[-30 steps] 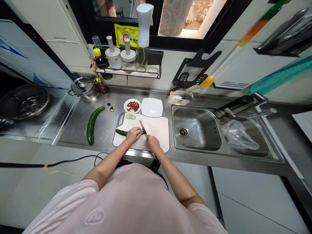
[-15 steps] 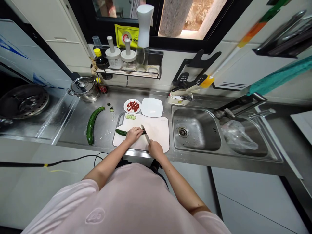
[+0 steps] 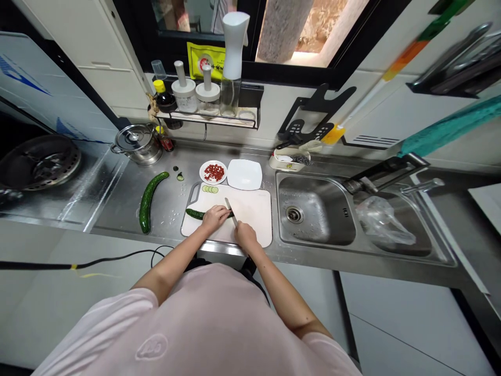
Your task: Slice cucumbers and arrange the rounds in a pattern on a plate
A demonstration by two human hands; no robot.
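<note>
A cucumber lies across the white cutting board, with my left hand closed over its right part. My right hand grips the handle of a knife, whose blade rests at the cucumber's right end, close beside my left fingertips. The handle is hidden in my fist. Several cucumber slices lie in a row at the board's upper left. Left of the board, a second, whole cucumber curves on the steel counter, near small cut-off ends.
Behind the board stand a plate of chopped red pieces and a bare white square plate. To the right is a steel sink, with a plastic bag in the second basin. A lidded pot stands back left; a condiment shelf hangs above.
My right hand and the knife have shifted slightly left, nearer my left hand. My left hand stays on the cucumber. The whole view has tilted a little.
</note>
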